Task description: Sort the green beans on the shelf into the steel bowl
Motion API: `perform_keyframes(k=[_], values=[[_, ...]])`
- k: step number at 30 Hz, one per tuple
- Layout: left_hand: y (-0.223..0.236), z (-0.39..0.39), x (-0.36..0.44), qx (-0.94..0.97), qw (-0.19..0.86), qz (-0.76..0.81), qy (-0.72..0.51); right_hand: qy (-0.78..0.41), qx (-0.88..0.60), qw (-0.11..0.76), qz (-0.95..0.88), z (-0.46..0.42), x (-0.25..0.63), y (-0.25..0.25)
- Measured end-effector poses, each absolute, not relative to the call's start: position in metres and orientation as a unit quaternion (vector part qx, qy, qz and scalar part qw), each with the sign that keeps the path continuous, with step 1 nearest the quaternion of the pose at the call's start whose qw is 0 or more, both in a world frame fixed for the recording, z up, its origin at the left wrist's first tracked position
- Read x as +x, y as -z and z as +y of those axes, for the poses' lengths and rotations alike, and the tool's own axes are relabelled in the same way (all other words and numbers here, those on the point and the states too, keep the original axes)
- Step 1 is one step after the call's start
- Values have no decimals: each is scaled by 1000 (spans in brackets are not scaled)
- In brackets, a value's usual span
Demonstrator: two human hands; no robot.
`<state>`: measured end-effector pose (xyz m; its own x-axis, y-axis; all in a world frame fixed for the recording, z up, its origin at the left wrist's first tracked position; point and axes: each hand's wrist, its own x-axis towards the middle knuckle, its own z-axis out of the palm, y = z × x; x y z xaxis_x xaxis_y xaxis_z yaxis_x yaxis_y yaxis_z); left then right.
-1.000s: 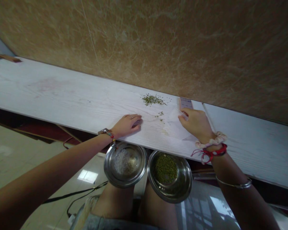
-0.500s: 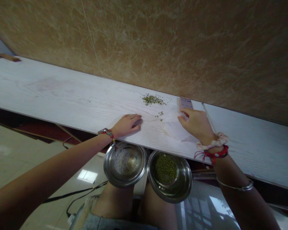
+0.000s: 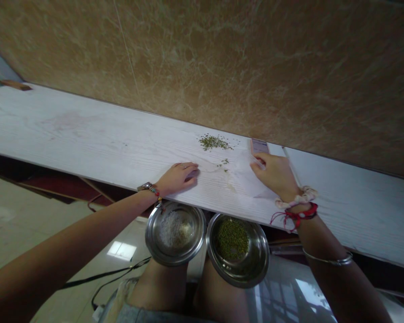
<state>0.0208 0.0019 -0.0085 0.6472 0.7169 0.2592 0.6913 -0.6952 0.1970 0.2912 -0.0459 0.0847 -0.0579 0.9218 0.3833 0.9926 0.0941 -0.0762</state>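
My left hand [image 3: 179,178] rests on the white board, thumb and fingers apart, holding nothing I can see. My right hand [image 3: 274,176] is closed, with thumb and forefinger pinching the edge of a thin whitish translucent sheet [image 3: 245,178], perhaps plastic. Between and beyond my hands lies a loose pile of green beans [image 3: 214,142]. Several stray beans [image 3: 225,162] are closer, near some pale grains [image 3: 230,185]. Below the board's edge, a steel bowl [image 3: 151,251] with white grains sits beside another steel bowl [image 3: 257,264] with green beans, both over my legs.
The long white board [image 3: 97,134] runs along a brown marbled wall [image 3: 195,58]. A phone-like flat object [image 3: 259,146] lies behind my right hand. A brown block [image 3: 16,85] is at the far left end. Dark cords [image 3: 104,273] trail above the tiled floor [image 3: 10,215].
Both hands keep nearly the same places and poses. The view has shifted very slightly; the beans and bowls look unchanged.
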Motion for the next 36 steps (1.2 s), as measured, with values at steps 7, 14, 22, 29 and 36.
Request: perform_keyframes(k=[7, 14, 22, 29, 36], values=[[9, 1, 21, 907, 35, 388, -160, 117, -654, 144, -733, -45, 289, -86], [8, 1, 21, 905, 45, 391, -159, 124, -616, 136, -766, -54, 271, -80], [5, 0, 21, 904, 49, 397, -149, 148, -601, 118, -776, -56, 262, -85], [5, 0, 20, 905, 51, 395, -151, 158, -567, 115, -800, -57, 256, -78], [6, 1, 20, 907, 50, 390, -153, 176, -576, 115, -790, -58, 260, -81]])
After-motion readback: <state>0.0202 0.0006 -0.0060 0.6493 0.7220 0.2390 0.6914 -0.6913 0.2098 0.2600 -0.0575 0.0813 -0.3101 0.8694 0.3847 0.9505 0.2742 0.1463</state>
